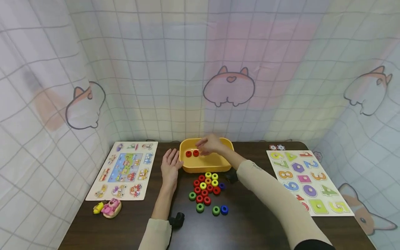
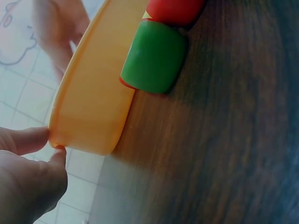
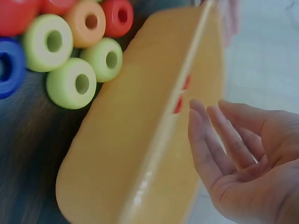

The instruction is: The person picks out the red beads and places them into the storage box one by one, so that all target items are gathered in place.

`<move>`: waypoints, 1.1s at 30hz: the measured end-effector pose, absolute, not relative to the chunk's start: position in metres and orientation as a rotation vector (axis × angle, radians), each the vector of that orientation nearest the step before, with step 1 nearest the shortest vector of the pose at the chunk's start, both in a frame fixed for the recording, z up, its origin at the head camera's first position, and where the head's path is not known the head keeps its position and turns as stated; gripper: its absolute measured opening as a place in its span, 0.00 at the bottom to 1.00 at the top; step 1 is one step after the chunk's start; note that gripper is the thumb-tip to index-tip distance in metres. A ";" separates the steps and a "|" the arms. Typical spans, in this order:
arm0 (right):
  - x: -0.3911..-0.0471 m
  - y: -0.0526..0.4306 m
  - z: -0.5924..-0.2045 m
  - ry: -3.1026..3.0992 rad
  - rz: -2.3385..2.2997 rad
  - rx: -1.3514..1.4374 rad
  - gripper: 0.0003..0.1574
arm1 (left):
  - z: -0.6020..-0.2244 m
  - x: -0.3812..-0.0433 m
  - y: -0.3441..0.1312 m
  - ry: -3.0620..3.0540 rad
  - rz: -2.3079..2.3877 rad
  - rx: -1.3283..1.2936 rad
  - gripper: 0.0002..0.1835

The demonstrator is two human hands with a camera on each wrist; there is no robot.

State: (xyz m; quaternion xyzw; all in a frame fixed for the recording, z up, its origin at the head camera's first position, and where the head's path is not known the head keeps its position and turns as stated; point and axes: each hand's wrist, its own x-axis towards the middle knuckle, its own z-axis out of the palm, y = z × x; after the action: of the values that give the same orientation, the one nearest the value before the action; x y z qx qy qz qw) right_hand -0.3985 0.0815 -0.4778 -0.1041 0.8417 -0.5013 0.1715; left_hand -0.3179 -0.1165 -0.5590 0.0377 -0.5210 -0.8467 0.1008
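A yellow plastic tub (image 1: 206, 168) stands near the back of the table, with two red rings (image 1: 188, 153) inside on its left. My left hand (image 1: 170, 170) is at the tub's left end, fingers extended and thumb at the rim; the left wrist view shows its digits (image 2: 28, 140) touching the corner. Over the tub's inside, my right hand (image 1: 210, 144) hovers with loosely bent fingers and nothing between them, as the right wrist view also shows. In front of the tub lie several loose rings: red (image 1: 207, 200), green (image 1: 216, 210), yellow (image 3: 71, 83), orange (image 3: 85, 22) and blue (image 1: 224, 209).
A vehicle picture puzzle board (image 1: 103, 190) lies on the left, with a pink bear toy (image 1: 111, 208) and a small yellow toy (image 1: 98, 208) before it. On the right are a number puzzle board (image 1: 303, 178) and two round chips (image 1: 276, 147). A patterned curtain (image 1: 175, 86) hangs behind.
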 end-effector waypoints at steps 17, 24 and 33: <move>-0.280 0.143 -0.473 2.428 -1.101 -0.543 0.07 | -0.556 -0.316 -0.118 -1.556 -2.509 0.092 0.42; -0.262 0.148 -0.509 2.465 -1.092 -0.535 0.09 | -0.559 -0.317 -0.117 -1.544 -2.510 0.094 0.42; -0.255 0.148 -0.521 2.313 -1.245 -0.455 0.09 | -0.559 -0.318 -0.115 -1.539 -2.514 0.123 0.42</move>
State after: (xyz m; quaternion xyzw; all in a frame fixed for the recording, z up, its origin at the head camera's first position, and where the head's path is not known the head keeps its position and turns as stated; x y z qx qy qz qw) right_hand -0.2553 0.1476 -0.5213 -0.1658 0.8432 -0.4538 0.2358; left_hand -0.3182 -0.1154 -0.5593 0.0414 -0.5192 -0.8482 0.0957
